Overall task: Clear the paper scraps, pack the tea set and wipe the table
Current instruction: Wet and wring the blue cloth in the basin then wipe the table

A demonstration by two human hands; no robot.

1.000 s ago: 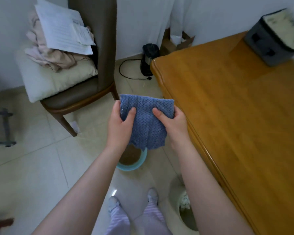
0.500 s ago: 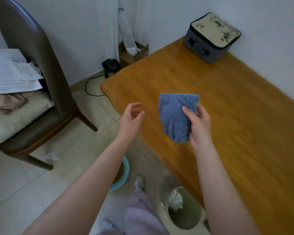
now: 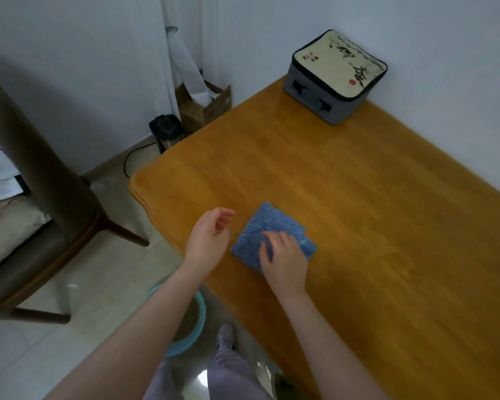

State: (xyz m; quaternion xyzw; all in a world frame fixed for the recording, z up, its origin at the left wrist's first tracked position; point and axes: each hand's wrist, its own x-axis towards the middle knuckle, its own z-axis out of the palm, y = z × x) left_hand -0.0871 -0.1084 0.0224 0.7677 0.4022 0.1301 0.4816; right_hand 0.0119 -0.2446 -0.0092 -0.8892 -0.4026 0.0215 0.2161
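Your right hand presses blue cloth flat on table, fingers lightly bent. Your left hand hovers beside, loosely curled, empty.

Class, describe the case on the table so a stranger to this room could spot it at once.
Start at the wooden table and go to its far corner by the white wall. A square grey case sits there; unlike the flat blue cloth, it has a cream ink-painted lid.
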